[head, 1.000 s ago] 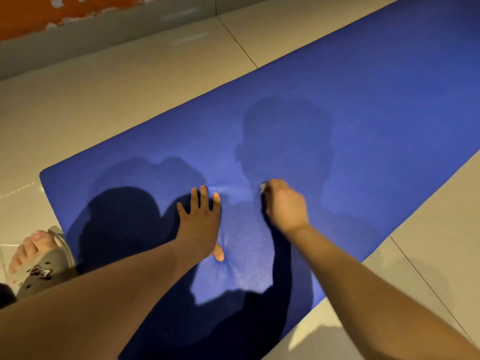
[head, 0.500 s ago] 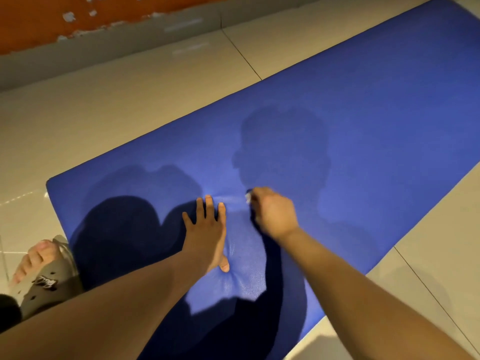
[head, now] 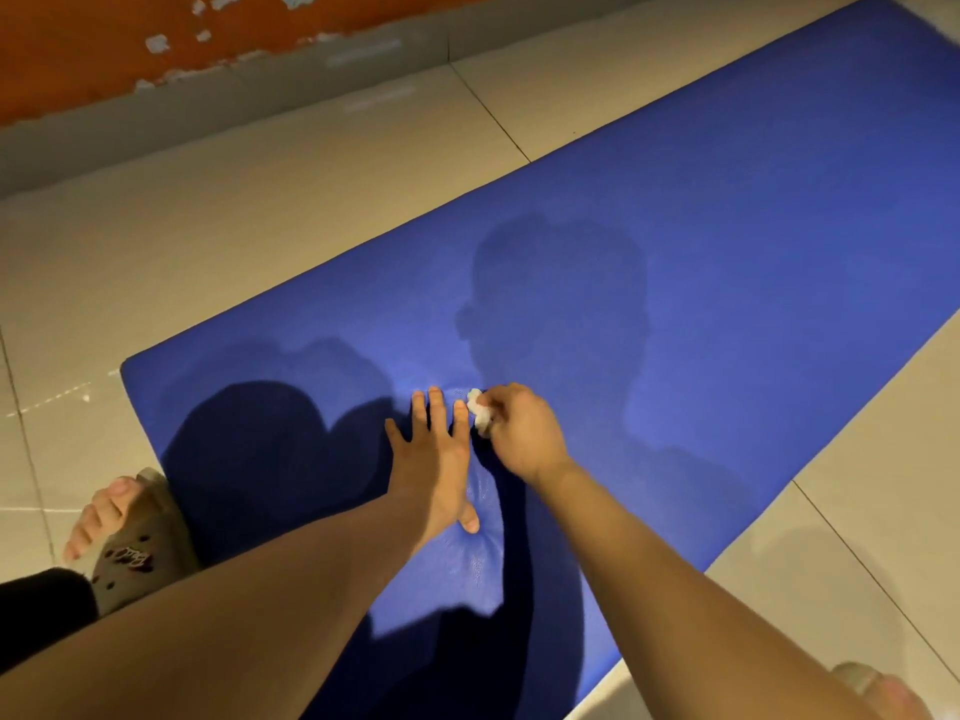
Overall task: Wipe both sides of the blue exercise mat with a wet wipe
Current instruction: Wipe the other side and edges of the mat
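The blue exercise mat [head: 727, 252] lies flat and unrolled on the tiled floor, running from lower left to upper right. My left hand [head: 434, 459] presses on it with fingers straight and spread, near the mat's left end. Right beside those fingertips, my right hand [head: 519, 433] grips a small crumpled white wet wipe [head: 479, 412] against the mat surface. The mat puckers into wrinkles around my left palm.
Beige floor tiles [head: 260, 226] surround the mat. A grey skirting and an orange wall [head: 78, 44] with flaking paint run along the top left. My left foot in a grey clog [head: 130, 543] stands by the mat's left corner; another toe [head: 883, 693] shows at bottom right.
My right hand has slid left across the mat with the wipe until it is next to my left fingertips. The left hand stays pressed in place. The view has shifted slightly.
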